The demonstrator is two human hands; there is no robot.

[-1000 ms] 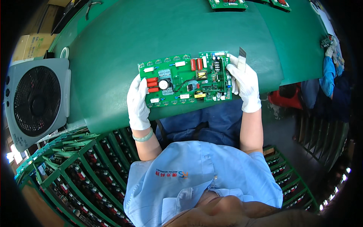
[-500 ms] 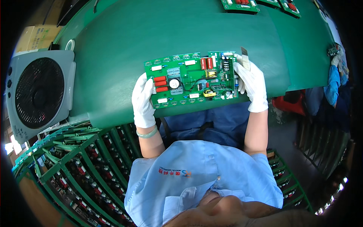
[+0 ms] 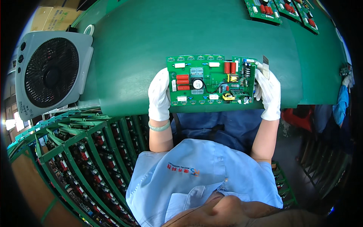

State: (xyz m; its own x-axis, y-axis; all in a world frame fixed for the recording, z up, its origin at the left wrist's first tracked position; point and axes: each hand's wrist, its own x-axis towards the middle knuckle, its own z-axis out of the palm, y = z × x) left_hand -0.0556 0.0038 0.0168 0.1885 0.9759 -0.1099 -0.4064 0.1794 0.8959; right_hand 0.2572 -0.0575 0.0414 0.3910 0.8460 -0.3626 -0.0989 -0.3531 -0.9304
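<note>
A green circuit board (image 3: 211,81) with red blocks, a round black part and yellow parts lies flat near the front edge of the green table (image 3: 151,38). My left hand (image 3: 159,94), in a white glove, grips the board's left edge. On the opposite edge, my right hand (image 3: 269,92), also gloved in white, holds the board and pinches a small flat dark blade (image 3: 266,64) that sticks up above the fingers.
A grey box fan (image 3: 53,72) stands at the table's left end. Several more green circuit boards (image 3: 280,9) lie at the far right of the table. A green wire rack (image 3: 75,159) full of boards sits low on my left. A cardboard box (image 3: 53,17) is behind the fan.
Both hands and the board have shifted a little to the right and nearer the table's front edge, and the board now sits more level. The grips are unchanged.
</note>
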